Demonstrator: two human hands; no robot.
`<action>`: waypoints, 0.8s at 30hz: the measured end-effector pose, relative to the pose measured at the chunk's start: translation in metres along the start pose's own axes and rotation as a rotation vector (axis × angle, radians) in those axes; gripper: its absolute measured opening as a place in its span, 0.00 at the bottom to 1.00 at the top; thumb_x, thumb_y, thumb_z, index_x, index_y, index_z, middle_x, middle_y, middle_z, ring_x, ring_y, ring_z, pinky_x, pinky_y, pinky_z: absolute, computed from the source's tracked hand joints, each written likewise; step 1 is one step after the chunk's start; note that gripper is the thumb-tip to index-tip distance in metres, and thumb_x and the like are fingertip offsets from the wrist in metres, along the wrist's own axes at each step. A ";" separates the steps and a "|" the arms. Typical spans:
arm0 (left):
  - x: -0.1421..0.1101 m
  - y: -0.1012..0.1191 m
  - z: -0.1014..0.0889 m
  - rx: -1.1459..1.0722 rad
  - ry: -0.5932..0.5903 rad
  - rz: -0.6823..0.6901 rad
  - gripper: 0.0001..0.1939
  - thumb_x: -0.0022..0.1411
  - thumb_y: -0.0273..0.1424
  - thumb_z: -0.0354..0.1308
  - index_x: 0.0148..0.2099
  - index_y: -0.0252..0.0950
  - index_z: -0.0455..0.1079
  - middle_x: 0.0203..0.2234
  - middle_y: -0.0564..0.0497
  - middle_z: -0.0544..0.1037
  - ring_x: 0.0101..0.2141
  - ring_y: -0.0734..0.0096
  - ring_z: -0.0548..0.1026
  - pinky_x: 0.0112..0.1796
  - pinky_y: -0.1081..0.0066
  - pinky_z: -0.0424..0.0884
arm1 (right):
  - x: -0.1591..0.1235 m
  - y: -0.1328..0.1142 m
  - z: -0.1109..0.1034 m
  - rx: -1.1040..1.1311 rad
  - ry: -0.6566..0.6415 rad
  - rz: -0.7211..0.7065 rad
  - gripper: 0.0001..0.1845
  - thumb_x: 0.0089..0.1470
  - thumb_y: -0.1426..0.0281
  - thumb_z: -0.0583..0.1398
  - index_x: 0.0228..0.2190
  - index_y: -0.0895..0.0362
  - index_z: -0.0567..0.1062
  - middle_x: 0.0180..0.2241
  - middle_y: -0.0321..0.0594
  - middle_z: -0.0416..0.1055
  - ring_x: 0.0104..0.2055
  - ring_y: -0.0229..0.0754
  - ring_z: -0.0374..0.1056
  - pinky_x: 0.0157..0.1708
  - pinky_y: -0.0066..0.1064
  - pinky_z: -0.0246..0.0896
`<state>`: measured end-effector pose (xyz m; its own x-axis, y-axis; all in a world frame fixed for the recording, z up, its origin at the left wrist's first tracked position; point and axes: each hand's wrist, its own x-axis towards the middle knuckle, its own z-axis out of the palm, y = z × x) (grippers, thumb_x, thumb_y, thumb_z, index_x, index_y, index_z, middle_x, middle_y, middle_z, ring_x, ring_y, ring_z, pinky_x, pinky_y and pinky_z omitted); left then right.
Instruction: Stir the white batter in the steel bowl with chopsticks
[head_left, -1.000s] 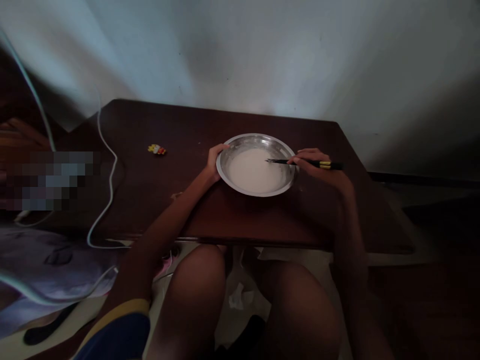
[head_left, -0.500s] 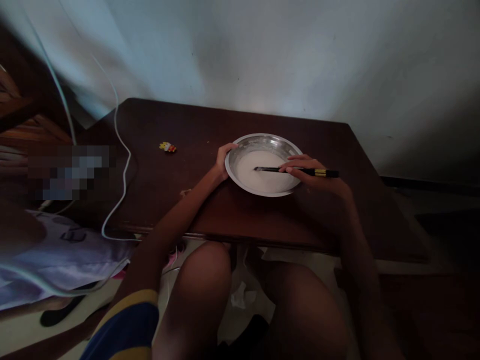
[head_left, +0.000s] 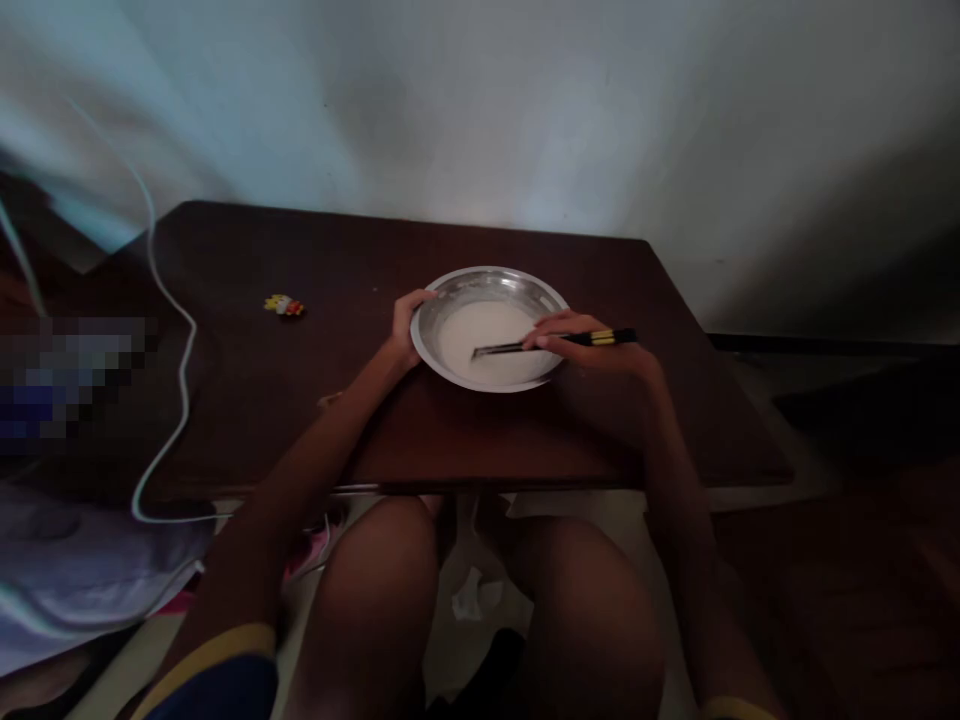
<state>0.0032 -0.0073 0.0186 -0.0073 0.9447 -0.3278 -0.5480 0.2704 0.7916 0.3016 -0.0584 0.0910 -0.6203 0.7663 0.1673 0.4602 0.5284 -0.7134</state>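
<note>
A round metal bowl [head_left: 540,288] stands on the dark wooden table, partly filled with a white, batter-like liquid [head_left: 480,325]. My left hand [head_left: 409,325] grips the bowl's left rim, thumb side over the edge. Black chopsticks [head_left: 615,337] with gold bands are held in my right hand [head_left: 574,338] above the bowl's right side. Their tips dip into the white liquid near the middle. Part of the bowl's right rim is hidden behind my right hand.
The table [head_left: 480,440] reaches back to a pale wall [head_left: 480,120]. A small yellow, white and red toy figure [head_left: 285,305] lies left of the bowl. A white cable [head_left: 186,380] runs down the table's left side. Another person's pale clothing [head_left: 75,560] shows at lower left.
The whole view has shifted, so the table and bowl sit farther left in the picture. The chopstick tips have moved a little toward the near left within the liquid. Both grips stay the same.
</note>
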 end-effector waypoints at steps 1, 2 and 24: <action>0.001 0.000 0.000 -0.007 -0.006 0.004 0.09 0.60 0.35 0.63 0.37 0.35 0.81 0.27 0.46 0.84 0.36 0.53 0.84 0.43 0.61 0.81 | 0.005 0.005 0.004 -0.042 0.050 0.006 0.19 0.67 0.53 0.61 0.42 0.49 0.89 0.49 0.42 0.85 0.59 0.52 0.76 0.66 0.47 0.67; 0.001 0.000 0.000 -0.012 -0.011 0.008 0.09 0.60 0.36 0.64 0.37 0.36 0.81 0.26 0.46 0.84 0.36 0.52 0.84 0.43 0.61 0.81 | 0.006 0.010 0.004 -0.086 0.114 0.026 0.18 0.67 0.53 0.61 0.42 0.48 0.88 0.49 0.42 0.85 0.60 0.53 0.75 0.67 0.49 0.66; -0.002 0.001 0.004 -0.023 -0.005 0.051 0.06 0.56 0.34 0.64 0.30 0.38 0.77 0.22 0.48 0.82 0.38 0.47 0.86 0.42 0.58 0.82 | -0.027 0.021 -0.035 -0.001 0.092 0.104 0.22 0.64 0.45 0.64 0.39 0.46 0.90 0.46 0.41 0.86 0.57 0.51 0.77 0.64 0.47 0.70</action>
<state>0.0063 -0.0085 0.0224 -0.0320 0.9582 -0.2845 -0.5662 0.2171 0.7952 0.3503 -0.0558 0.0955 -0.5090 0.8468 0.1542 0.5192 0.4449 -0.7297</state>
